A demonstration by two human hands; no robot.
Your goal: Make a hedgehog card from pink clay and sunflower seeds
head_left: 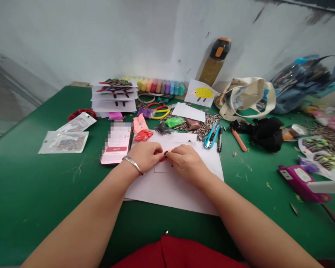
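Note:
My left hand [146, 158], with a silver bracelet at the wrist, and my right hand [188, 162] meet over white paper [173, 193]. Their fingers are closed, fingertips pinched around a small piece of red modelling clay [162, 159]. Dark and pale orange bits show beside it; my fingers hide most of it. Under the hands lies a smaller white card [159, 168] on the sheet. Just beyond my left hand rest a red clay packet [143, 135] and a peach one [140, 123]. A phone [115, 143] lies left of that hand.
Beyond the paper are loose sunflower seeds [209, 121], a green clay packet [174, 121], scissors [160, 113], a blue utility knife [211, 134] and a black marker [220, 139]. A hedgehog card [201, 93] leans near a bottle [214, 61]. A purple glue gun [303, 182] sits right.

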